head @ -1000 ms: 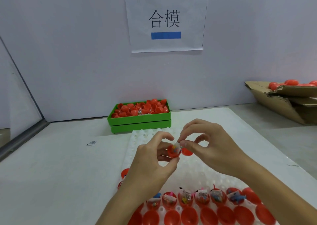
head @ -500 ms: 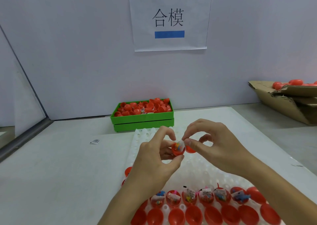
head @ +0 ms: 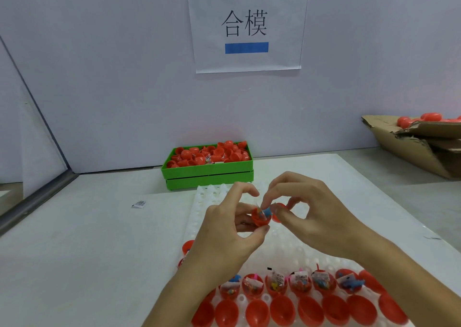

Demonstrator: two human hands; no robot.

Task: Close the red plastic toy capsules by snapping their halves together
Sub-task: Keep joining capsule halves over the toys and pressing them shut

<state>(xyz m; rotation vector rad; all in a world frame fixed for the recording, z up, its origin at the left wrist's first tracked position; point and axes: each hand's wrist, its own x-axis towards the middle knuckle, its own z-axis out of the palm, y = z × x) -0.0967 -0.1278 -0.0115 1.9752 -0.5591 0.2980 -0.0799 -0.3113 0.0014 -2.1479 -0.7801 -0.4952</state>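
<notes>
While the left hand (head: 224,231) pinches the filled capsule half (head: 260,217) above the white tray (head: 287,249), its open mouth faces right; the right hand (head: 309,209) pinches the empty half (head: 279,212) just beside it, a toy poking between; pressing them together sideways looks next.

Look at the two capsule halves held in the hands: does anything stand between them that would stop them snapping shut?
Yes. A small toy pokes out of the left half, between it and the right half.
</notes>
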